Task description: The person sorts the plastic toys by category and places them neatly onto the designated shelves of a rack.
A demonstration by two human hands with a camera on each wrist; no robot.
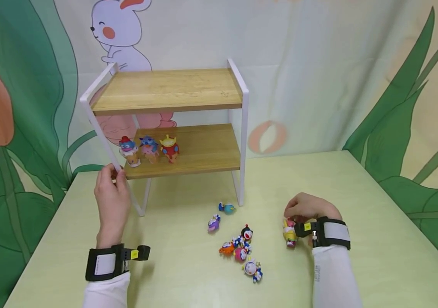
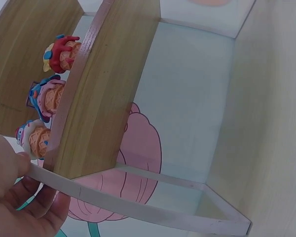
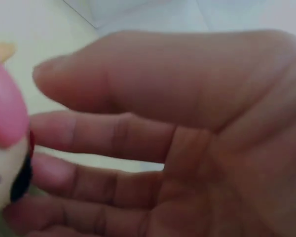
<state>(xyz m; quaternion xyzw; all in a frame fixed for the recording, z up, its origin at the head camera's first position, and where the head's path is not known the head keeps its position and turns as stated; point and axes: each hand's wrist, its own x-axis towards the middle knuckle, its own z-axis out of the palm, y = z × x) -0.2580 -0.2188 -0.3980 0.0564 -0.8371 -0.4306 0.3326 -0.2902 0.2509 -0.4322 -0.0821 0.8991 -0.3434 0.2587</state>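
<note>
My left hand [image 1: 113,196] grips the white left post of the small two-tier shelf [image 1: 188,171] at the lower board, thumb in front and fingers curled behind. Three figurines stand side by side at that board's left: a blue one with a red hat [image 1: 129,150], a blue-and-pink one [image 1: 149,149] and a yellow-headed one in red [image 1: 170,148]. On the table to the right, my right hand [image 1: 311,206] is beside a yellow figurine with a pink top [image 1: 290,233]. In the right wrist view its fingertips reach the figurine [image 3: 7,113], while the thumb stands apart.
Several small figurines lie on the table between the hands, among them a purple one [image 1: 214,223], a teal one [image 1: 227,208], a black one [image 1: 247,233] and a pink one [image 1: 240,254]. A printed curtain [image 1: 303,85] hangs behind the shelf.
</note>
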